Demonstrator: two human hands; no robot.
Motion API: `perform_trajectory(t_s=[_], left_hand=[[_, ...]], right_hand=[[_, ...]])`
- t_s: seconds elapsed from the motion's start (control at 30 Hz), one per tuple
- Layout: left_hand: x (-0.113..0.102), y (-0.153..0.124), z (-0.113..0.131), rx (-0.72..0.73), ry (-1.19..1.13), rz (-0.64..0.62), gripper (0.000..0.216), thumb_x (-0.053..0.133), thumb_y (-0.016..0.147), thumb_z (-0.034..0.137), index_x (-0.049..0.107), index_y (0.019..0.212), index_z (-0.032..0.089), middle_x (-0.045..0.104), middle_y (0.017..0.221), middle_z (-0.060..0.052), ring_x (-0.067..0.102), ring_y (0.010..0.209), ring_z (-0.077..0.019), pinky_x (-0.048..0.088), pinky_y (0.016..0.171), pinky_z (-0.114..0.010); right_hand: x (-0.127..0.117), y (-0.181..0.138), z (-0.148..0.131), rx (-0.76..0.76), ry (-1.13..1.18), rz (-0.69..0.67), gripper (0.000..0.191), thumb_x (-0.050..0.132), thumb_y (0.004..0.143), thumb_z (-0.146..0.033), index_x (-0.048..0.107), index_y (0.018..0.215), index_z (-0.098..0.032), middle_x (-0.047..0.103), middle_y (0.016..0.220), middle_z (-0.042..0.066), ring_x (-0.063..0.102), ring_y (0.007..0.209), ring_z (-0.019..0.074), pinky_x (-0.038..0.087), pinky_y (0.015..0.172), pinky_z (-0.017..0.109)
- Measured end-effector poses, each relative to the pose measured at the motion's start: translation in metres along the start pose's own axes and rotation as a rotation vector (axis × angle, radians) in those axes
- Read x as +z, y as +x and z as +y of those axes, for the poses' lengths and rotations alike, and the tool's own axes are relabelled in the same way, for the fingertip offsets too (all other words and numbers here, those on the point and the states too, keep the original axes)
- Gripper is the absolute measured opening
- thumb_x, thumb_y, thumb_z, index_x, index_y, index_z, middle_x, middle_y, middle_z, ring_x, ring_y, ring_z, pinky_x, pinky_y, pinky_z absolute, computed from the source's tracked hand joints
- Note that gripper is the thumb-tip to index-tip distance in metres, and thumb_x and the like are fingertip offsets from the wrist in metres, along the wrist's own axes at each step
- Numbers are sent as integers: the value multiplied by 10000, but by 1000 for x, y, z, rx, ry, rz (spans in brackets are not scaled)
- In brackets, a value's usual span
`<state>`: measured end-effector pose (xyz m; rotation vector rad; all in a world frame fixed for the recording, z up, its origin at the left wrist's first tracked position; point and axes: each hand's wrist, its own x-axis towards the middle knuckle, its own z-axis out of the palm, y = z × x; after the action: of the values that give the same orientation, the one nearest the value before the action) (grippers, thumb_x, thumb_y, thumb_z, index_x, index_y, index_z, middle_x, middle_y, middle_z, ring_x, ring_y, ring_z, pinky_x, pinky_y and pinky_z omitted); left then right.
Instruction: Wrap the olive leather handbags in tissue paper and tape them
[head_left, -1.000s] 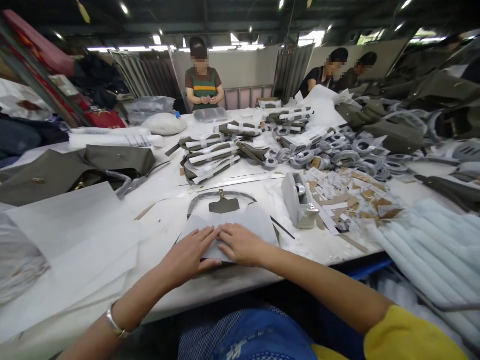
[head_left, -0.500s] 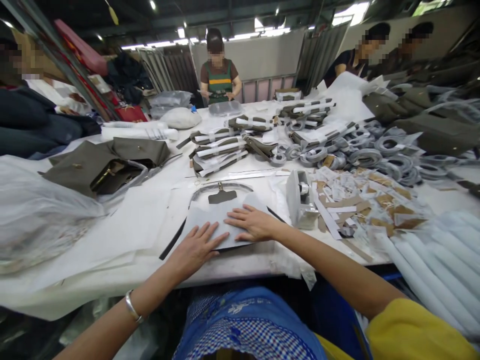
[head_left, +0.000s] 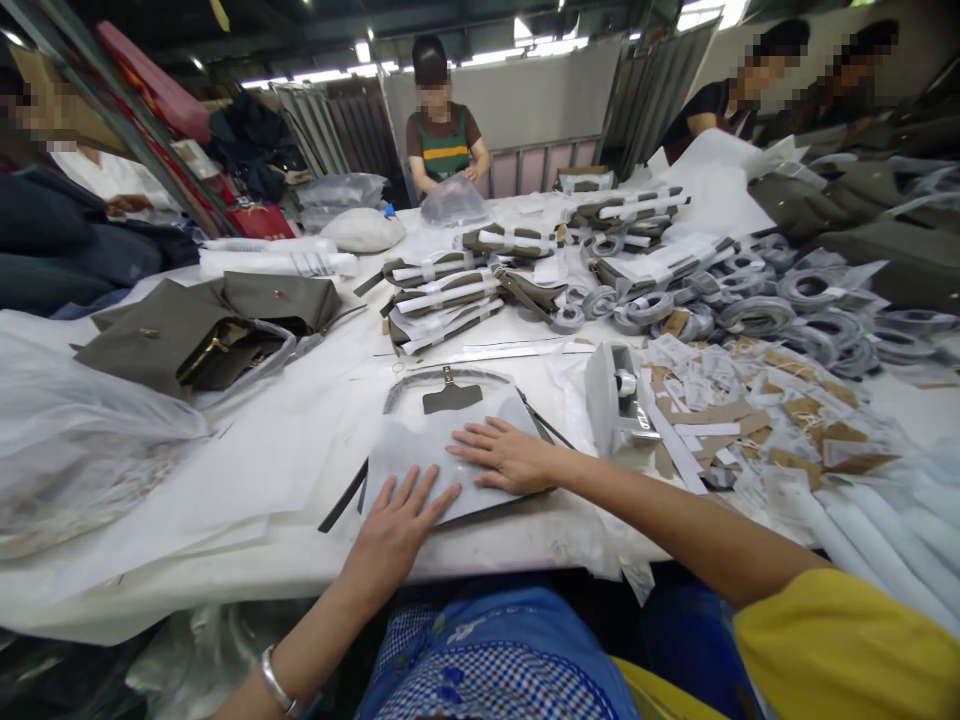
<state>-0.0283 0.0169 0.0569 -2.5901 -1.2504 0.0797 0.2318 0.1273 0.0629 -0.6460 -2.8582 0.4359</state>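
The bag (head_left: 452,399) lies flat on the bench (head_left: 517,535) in front of the person, its body covered by a paper sheet (head_left: 412,450). Both hands rest palm down on the sheet, fingers spread: the left hand (head_left: 405,515) at the bag's near left, the right hand (head_left: 514,458) towards its right side. Right of the bag stands a tape dispenser (head_left: 621,400), with tags (head_left: 795,420) farther right. Beyond the bag lie wrapped bundles (head_left: 442,300); left of it, an open bag (head_left: 142,345).
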Motion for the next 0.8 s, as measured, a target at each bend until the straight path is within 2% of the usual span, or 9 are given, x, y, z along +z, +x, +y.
perform_trajectory(t_s=[0.13,0.27,0.43,0.57,0.67,0.8], left_hand=[[5,-10,0,4,-28,21,735,419,909,43,204,1537,357,316,1587,-57,339,1430,-323,385,1096,-548],[-1,-32,2,46,-51,13,749,414,894,42,206,1539,360,334,1580,-35,387,1406,-312,403,1081,-520],[-3,-41,8,44,-59,30,729,432,886,73,244,1537,340,320,1587,-66,356,1421,-332,378,1087,-535],[-4,-31,10,50,-70,64,653,450,905,126,299,1529,250,301,1588,-129,280,1457,-330,267,1149,-583],[-4,-29,8,138,-76,105,602,403,914,88,342,1507,167,280,1600,-101,230,1480,-271,171,1212,-508],[2,-34,7,130,-144,112,617,377,928,76,313,1523,226,314,1588,-67,273,1466,-240,203,1212,-467]], right_hand=[[2,-17,-20,48,19,-4,638,459,974,-551,322,1528,-267,290,1603,102,236,1481,319,148,1182,588],[5,-23,-47,98,57,-46,604,423,989,-547,320,1528,-294,307,1600,71,202,1495,287,108,1204,563],[9,-21,-60,112,90,-24,626,457,973,-551,326,1526,-286,327,1590,80,199,1494,300,113,1199,591],[14,-24,-54,96,86,70,625,507,965,-489,360,1509,-221,362,1568,113,283,1462,271,200,1197,547],[19,-29,-51,27,95,172,477,496,988,-355,456,1444,-222,505,1461,102,389,1389,220,313,1165,470],[19,-29,-55,18,87,158,389,470,1000,-325,540,1364,-206,604,1304,116,504,1238,217,412,1086,436]])
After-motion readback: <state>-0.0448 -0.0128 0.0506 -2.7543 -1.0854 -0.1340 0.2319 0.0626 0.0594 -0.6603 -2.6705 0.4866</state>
